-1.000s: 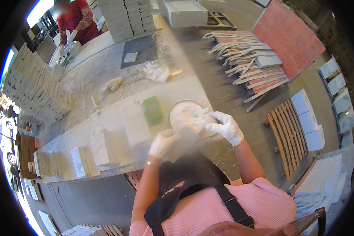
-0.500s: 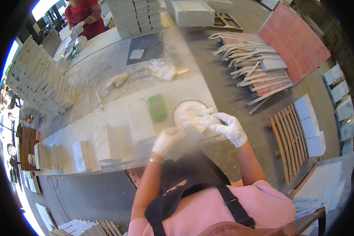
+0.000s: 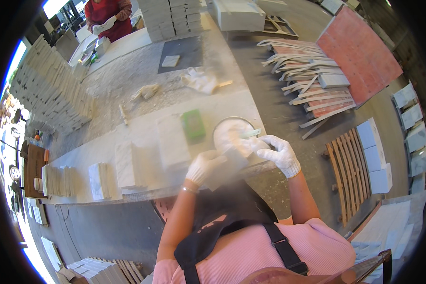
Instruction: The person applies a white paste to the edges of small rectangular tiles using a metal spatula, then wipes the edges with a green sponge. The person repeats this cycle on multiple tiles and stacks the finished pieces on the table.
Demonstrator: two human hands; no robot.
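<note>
At the table's front edge, my left hand (image 3: 206, 167) in a white glove is closed on a flat grey-white stone tile (image 3: 234, 162), tilted and blurred. My right hand (image 3: 280, 154), also gloved, is raised just right of the tile with thumb and fingers curled together. What those fingers pinch, if anything, is too hazy to tell. Just beyond both hands stands a round pan (image 3: 226, 135) of white powder or paste. A pale green flat tool (image 3: 252, 133) lies over its right rim.
A green block (image 3: 193, 124) and several stacks of white tiles (image 3: 126, 165) line the table. Farther back lie a crumpled glove (image 3: 199, 80) and a dark mat (image 3: 188, 51). Tall tile stacks (image 3: 49, 90) rise at left. A co-worker in red (image 3: 110, 21) stands across the table. A wooden pallet (image 3: 349, 173) is at right.
The view has shifted slightly, so the table sits a little farther right and higher. Both my hands keep nearly the same pose by the pan. The co-worker's gloved hands have come up.
</note>
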